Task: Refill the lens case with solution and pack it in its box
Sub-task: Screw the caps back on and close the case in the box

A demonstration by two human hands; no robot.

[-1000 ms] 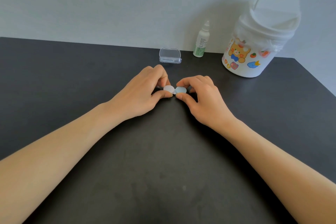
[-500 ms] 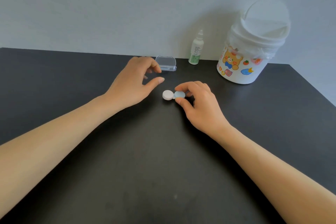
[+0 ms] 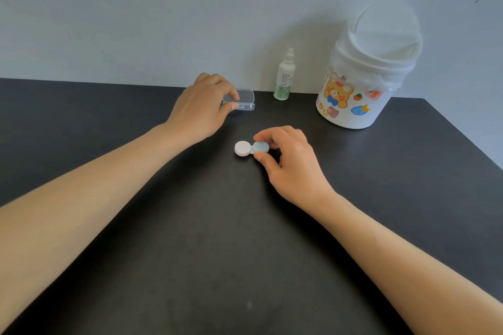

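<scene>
The lens case (image 3: 246, 148) lies on the black table (image 3: 190, 239), with a pinkish-white cap on its left and a light blue cap on its right. My right hand (image 3: 288, 160) pinches the blue cap between thumb and fingers. The small clear plastic box (image 3: 243, 102) sits closed near the wall. My left hand (image 3: 202, 107) rests on the box's left end, thumb at its front edge and a finger on its lid. The white solution bottle (image 3: 284, 77) stands upright to the right of the box, untouched.
A white lidded bucket (image 3: 362, 81) with cartoon stickers stands at the back right, close to the bottle. The table's right edge (image 3: 462, 133) runs diagonally behind it. A pale wall bounds the table's far side.
My left hand let go of the lens case's white cap and moved back and up to the clear box, where its thumb and finger now touch it. My right hand stayed on the blue cap.
</scene>
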